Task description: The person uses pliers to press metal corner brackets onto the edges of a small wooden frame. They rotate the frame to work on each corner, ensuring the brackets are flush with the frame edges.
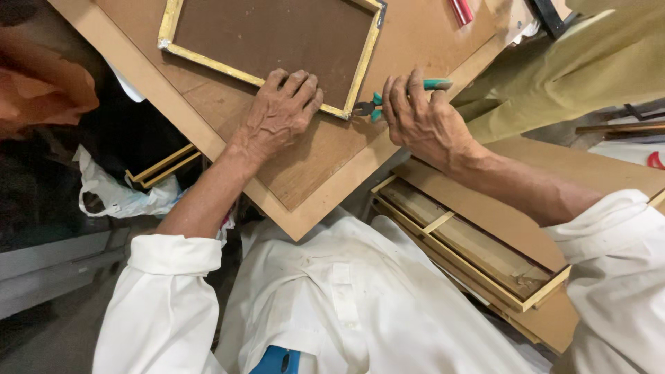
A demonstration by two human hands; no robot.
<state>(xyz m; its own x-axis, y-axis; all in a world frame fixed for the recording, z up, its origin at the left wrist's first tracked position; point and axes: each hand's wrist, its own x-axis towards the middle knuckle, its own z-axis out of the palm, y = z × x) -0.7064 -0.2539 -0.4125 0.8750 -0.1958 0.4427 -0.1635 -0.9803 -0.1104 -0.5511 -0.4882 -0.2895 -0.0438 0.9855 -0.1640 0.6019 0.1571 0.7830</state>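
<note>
Brown board (305, 173), left hand (277, 118) pressing frame (364, 62) (gold-edged), right hand (422, 118) gripping pliers (370, 106)

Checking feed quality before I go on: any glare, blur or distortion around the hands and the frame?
Head view: even, soft light, no glare; left hand, right hand, green-handled pliers and frame are sharp; wide-angle stretch at the edges; orange cloth at upper left looks soft.

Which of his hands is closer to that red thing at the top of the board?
Right. The right hand, gripping green-handled pliers, lies below the red thing; the left hand, pressing on the frame, is farther left.
</note>
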